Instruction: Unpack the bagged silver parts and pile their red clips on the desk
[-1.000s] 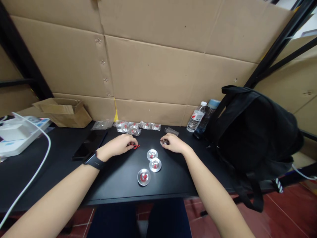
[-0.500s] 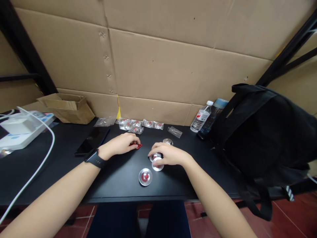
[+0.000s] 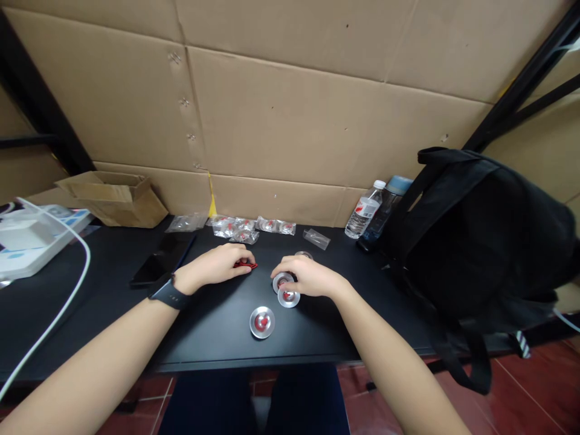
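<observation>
My left hand lies on the table with its fingers curled over a small red item, perhaps a folded cord, mostly hidden by the fingers. To the right, my right hand grips a round silver disc with a red centre between thumb and fingers. Partly under the fingers is another silver disc, overlapping the first one. A third disc rests alone nearer the front edge. Behind my right hand the rim of one more disc shows.
Clear packets with silver and red pieces lie along the cardboard wall, near a flat clear wrapper. A phone, cardboard box and power strip are on the left. Bottles and a black backpack stand right.
My right hand has tilted the disc slightly, and the one behind it shows more. My left hand stays over the red item. The whole view has shifted a little.
</observation>
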Motion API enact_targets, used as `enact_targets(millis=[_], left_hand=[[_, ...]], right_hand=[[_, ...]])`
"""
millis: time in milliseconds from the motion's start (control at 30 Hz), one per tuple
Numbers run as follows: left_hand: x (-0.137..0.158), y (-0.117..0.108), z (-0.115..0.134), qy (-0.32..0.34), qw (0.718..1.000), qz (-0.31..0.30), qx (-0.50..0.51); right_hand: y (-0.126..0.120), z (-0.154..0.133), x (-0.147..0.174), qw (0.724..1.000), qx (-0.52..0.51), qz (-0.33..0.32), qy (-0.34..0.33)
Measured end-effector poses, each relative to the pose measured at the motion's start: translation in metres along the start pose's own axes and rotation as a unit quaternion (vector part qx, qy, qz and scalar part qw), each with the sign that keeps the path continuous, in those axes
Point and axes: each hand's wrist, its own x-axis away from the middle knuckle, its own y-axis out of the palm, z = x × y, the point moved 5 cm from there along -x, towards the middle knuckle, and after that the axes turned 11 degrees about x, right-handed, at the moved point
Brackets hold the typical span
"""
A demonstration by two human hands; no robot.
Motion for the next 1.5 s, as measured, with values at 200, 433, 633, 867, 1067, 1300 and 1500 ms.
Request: enact_targets(millis=[200,433,633,867,1067,1300,1500], left_hand=[[0.001,0.0,0.0,0.011,1.0,0.003,0.009],[0.002,-0.001,0.002,0.026,0.999,0.013,0.018],[0.003,0.001,0.002,0.017,1.0,0.006,0.004],[0.001,0.003,0.01,0.05,0.998,0.001,0.031],[0.001,0.005,0.007,0.06,0.997,-0.004,0.04],[0.001,0.005,0.007,0.049,0.998,-0.013,0.023],[0.001,0.005,0.009,0.05,0.998,-0.014,0.024]], right_hand=[[-0.001,0.0,0.0,1.0,-0.003,-0.006,0.004],[-0.001,0.0,-0.001,1.0,0.005,-0.007,0.004],[-0.001,0.0,0.0,1.0,0.008,-0.006,0.001],[-0.001,0.0,0.0,1.0,0.012,0.002,0.006],[0.0,0.001,0.0,1.0,0.019,-0.004,0.005],[0.001,0.0,0.0,0.999,0.026,-0.029,0.005],[0.0,0.001,0.001,0.999,0.026,-0.034,0.008]])
